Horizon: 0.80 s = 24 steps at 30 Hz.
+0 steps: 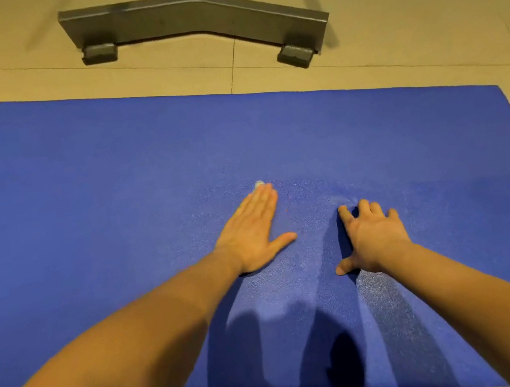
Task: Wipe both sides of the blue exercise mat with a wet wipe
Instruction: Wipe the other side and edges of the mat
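I am looking down at the blue mat (82, 184) lying flat on the tiled floor (387, 27), running from 9 o'clock across to 3 o'clock, with a grey metal stand foot (189, 15) sitting apart from it at 12 o'clock. Just left of centre the left hand (252, 233) is pressing palm-down on the mat, its four fingers lying straight and pressed together, the thumb pointing toward 3 o'clock. A small pale scrap of the wet wipe (259, 185) is peeking out past the fingertips at 12 o'clock, the rest being hidden under the hand. Right of centre the right hand (372, 235) is bracing on the mat with fingers spread and arched, tips digging in and puckering the surface slightly; it is holding nothing. I am judging this as wiping the upward face, around mid-mat. The next stroke is calling for even downward pressure on the wipe while the bracing hand is pinning the mat against creeping. I cannot tell whether the underside is done, so a flip may be waiting.
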Available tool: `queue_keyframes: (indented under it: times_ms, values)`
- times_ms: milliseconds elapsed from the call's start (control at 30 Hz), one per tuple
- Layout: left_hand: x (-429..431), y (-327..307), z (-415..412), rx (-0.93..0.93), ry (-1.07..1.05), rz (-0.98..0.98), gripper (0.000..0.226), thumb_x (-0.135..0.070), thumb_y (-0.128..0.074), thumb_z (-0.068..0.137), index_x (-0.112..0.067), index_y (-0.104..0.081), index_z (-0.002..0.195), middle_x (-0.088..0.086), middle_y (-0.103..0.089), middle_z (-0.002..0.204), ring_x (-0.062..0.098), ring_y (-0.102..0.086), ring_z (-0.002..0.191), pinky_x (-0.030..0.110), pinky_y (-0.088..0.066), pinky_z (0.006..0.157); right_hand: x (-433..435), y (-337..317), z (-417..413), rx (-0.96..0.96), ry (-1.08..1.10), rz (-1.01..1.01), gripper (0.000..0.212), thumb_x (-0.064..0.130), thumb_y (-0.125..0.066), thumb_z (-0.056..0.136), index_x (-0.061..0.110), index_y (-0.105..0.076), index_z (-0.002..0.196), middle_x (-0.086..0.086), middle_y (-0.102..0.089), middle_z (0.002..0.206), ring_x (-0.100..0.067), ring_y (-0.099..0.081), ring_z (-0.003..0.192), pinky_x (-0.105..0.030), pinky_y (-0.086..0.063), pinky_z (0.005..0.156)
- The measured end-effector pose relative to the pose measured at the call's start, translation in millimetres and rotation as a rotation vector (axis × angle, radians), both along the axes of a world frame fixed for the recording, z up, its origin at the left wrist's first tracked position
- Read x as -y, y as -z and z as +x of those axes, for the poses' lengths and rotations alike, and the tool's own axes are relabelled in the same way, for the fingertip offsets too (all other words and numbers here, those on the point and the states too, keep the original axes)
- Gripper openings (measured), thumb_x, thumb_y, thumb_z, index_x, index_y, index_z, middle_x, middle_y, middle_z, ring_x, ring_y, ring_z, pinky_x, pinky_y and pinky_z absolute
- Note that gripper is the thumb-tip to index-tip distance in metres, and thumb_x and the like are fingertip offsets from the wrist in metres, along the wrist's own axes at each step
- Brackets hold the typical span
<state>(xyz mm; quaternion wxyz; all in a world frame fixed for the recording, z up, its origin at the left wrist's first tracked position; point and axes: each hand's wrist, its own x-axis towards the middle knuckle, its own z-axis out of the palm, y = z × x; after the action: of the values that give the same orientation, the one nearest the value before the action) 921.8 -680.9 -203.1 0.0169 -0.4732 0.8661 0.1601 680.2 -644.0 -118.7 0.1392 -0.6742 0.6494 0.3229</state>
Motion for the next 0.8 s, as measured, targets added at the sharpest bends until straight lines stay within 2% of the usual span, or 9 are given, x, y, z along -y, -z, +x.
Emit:
queue_keyframes:
  times_ms: [67, 133, 233, 300, 400, 567, 700, 800]
  values:
    - [-10.4, 0.0, 23.0, 0.009, -0.164, -0.001, 0.102, -0.083, -0.013, 0.093, -0.01, 0.006, 0.162, 0.007, 0.013, 0.169, 0.019, 0.018, 0.155, 0.04, -0.002, 0.128, 4.2, 0.3, 7.4, -0.085, 0.02, -0.003, 0.154, 0.085, -0.073, 0.054, 0.008, 0.011, 0.157, -0.026, -0.006, 0.16, -0.044, -0.013, 0.149, -0.061, -0.027, 0.114]
    - [-21.1, 1.2, 43.9, 0.044, -0.335, -0.013, 0.105, -0.084, -0.011, 0.092, -0.007, 0.004, 0.161, 0.01, 0.01, 0.169, 0.023, 0.015, 0.156, 0.041, -0.002, 0.128, 9.7, 6.5, 11.6, -0.073, 0.06, 0.045, 0.161, 0.081, -0.078, 0.052, 0.006, 0.022, 0.155, -0.029, 0.011, 0.162, -0.046, 0.002, 0.152, -0.065, -0.022, 0.116]
    - [-31.1, -2.3, 49.2, 0.061, -0.571, -0.019, 0.108, -0.084, -0.014, 0.092, -0.002, 0.001, 0.161, 0.014, 0.005, 0.169, 0.027, 0.011, 0.156, 0.043, -0.003, 0.128, 18.2, 14.9, 6.3, -0.01, 0.07, 0.09, 0.165, 0.079, -0.081, 0.05, 0.007, 0.025, 0.154, -0.031, 0.016, 0.161, -0.047, 0.006, 0.151, -0.064, -0.021, 0.117]
    - [-32.8, -4.5, 29.2, 0.01, -0.649, 0.006, 0.108, -0.083, -0.019, 0.093, 0.0, -0.001, 0.16, 0.016, 0.001, 0.169, 0.029, 0.01, 0.156, 0.043, -0.002, 0.128, 19.6, 17.0, 2.5, 0.01, 0.055, 0.084, 0.167, 0.08, -0.081, 0.047, 0.006, 0.025, 0.154, -0.032, 0.014, 0.161, -0.048, 0.006, 0.151, -0.062, -0.024, 0.117]
    - [-37.0, -6.7, -13.7, -0.048, -0.565, -0.006, 0.103, -0.077, -0.025, 0.095, 0.001, -0.005, 0.16, 0.016, 0.0, 0.169, 0.029, 0.011, 0.156, 0.043, -0.003, 0.128, 20.8, 18.8, 2.2, 0.024, 0.049, 0.083, 0.169, 0.079, -0.082, 0.044, 0.005, 0.024, 0.154, -0.034, 0.012, 0.16, -0.05, 0.005, 0.15, -0.061, -0.026, 0.117]
    - [-46.3, -6.2, -79.8, -0.129, -0.222, 0.083, 0.084, -0.058, -0.031, 0.105, -0.004, 0.001, 0.161, 0.011, 0.012, 0.169, 0.022, 0.021, 0.154, 0.04, 0.001, 0.127, 23.8, 23.4, 2.0, 0.005, 0.032, 0.084, 0.17, 0.081, -0.081, 0.043, 0.003, 0.023, 0.153, -0.035, 0.011, 0.159, -0.051, 0.005, 0.15, -0.061, -0.025, 0.117]
    - [-40.1, -0.8, -53.0, -0.034, -0.042, 0.022, 0.081, -0.06, -0.023, 0.105, -0.008, 0.003, 0.162, 0.007, 0.012, 0.169, 0.017, 0.02, 0.154, 0.038, 0.001, 0.127, 24.6, 21.2, -1.0, 0.0, 0.015, 0.094, 0.171, 0.084, -0.078, 0.042, 0.004, 0.025, 0.153, -0.033, 0.011, 0.16, -0.05, 0.004, 0.15, -0.06, -0.022, 0.118]
    - [-38.9, 0.5, -7.2, 0.03, -0.136, -0.039, 0.083, -0.068, -0.016, 0.102, -0.014, -0.001, 0.163, 0.004, 0.01, 0.17, 0.016, 0.02, 0.154, 0.044, 0.0, 0.127, 26.7, 20.9, 0.7, 0.006, 0.017, 0.103, 0.173, 0.084, -0.078, 0.04, 0.003, 0.025, 0.153, -0.034, 0.01, 0.159, -0.052, 0.003, 0.149, -0.061, -0.024, 0.117]
